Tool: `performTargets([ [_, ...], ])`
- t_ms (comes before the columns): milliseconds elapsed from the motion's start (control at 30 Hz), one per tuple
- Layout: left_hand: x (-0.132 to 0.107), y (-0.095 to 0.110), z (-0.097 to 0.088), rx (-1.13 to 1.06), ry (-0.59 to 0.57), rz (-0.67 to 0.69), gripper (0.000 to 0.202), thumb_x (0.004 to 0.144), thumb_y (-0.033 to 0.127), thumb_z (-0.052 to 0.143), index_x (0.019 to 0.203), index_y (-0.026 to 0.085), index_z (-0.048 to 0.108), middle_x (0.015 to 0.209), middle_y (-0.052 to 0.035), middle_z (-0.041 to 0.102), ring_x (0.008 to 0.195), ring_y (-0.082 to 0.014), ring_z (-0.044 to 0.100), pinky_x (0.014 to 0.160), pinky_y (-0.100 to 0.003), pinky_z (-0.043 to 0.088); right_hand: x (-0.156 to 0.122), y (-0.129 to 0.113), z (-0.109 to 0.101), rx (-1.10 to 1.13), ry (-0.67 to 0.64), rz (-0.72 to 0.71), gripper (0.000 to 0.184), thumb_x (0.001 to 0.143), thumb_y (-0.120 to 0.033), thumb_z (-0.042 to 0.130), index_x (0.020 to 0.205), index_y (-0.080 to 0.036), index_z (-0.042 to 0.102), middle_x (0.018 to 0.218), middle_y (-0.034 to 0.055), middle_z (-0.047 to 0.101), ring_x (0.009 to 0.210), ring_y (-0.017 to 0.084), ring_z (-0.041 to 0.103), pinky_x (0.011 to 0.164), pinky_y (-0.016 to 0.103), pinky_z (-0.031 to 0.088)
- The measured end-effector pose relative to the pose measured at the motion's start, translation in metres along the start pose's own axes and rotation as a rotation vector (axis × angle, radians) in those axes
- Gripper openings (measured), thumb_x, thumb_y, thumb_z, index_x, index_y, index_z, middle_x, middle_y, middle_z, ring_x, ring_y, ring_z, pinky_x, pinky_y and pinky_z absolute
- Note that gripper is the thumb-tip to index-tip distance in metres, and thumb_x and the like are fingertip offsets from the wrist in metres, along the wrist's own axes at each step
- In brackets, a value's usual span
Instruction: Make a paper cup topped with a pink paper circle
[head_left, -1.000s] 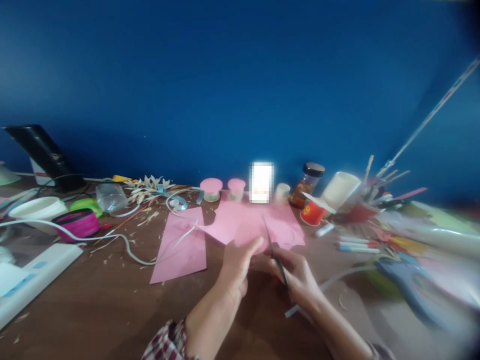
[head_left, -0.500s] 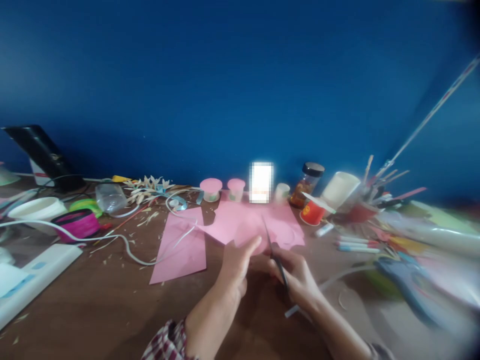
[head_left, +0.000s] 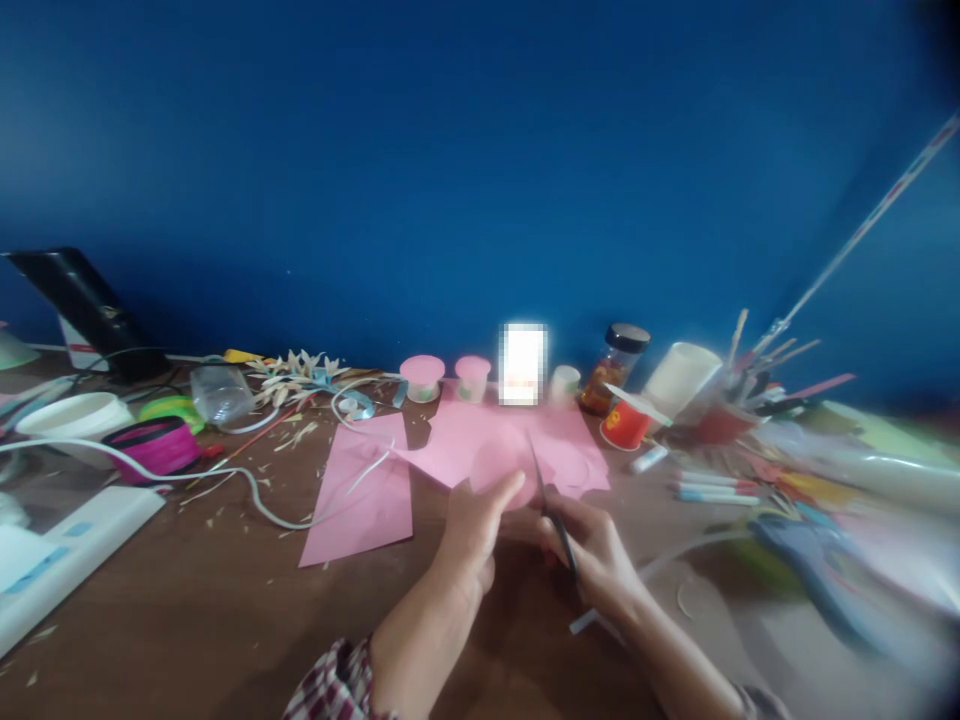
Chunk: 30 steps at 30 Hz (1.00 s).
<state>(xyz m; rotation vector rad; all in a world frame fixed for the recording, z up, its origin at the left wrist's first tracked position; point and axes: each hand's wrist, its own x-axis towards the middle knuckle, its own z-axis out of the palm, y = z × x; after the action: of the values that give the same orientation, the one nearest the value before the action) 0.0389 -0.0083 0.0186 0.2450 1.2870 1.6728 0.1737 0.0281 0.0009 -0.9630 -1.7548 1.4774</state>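
My left hand (head_left: 480, 530) pinches a rounded piece of pink paper (head_left: 499, 460) between thumb and fingers, just above the table. In my right hand (head_left: 592, 550) is a pair of scissors (head_left: 556, 525), with its dark handle in my fingers and its blade pointing away along the right edge of the paper. How far the blades are parted I cannot make out. Behind the held piece lies a larger pink sheet with cut edges (head_left: 577, 430). Another pink sheet (head_left: 367, 510) lies flat to the left, with a white cable across it.
Two pink-topped cups (head_left: 421, 385), a bright blurred-out screen (head_left: 523, 365) and a dark-lidded jar (head_left: 615, 370) stand along the blue wall. Markers (head_left: 716, 490) and a red cup (head_left: 624, 427) are on the right. At left lie a white power strip (head_left: 75, 550) and a magenta container (head_left: 154, 450).
Both hands stay almost where they were. The rounded pink paper looks sharper now, and the scissors have shifted only very slightly.
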Motion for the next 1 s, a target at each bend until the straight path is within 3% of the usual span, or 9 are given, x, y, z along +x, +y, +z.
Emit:
performTargets([
  [633,-0.0001,0.0008,-0.0004,0.03,0.036,-0.002,0.037,0.058,0.028,0.085,0.085,0.01,0.069,0.062,-0.0055,0.069,0.061,-0.0209,0.067,0.056,-0.029,0.053,0.0004,-0.0026,-0.0001,-0.001,0.007,0.029,0.055,0.073,-0.06,0.069,0.096,-0.009,0.071,0.054,-0.0018,0.053,0.048,0.011,0.047,0.047,0.023,0.039],
  [1000,0.0016,0.0008,-0.0029,0.023,-0.03,-0.036,0.037,0.058,0.03,0.084,0.084,0.009,0.07,0.061,-0.007,0.069,0.058,-0.0214,0.067,0.055,-0.03,0.053,0.0014,0.0037,-0.0021,0.013,-0.016,0.011,0.052,0.076,-0.058,0.068,0.098,-0.011,0.071,0.056,-0.001,0.054,0.047,0.011,0.048,0.047,0.023,0.039],
])
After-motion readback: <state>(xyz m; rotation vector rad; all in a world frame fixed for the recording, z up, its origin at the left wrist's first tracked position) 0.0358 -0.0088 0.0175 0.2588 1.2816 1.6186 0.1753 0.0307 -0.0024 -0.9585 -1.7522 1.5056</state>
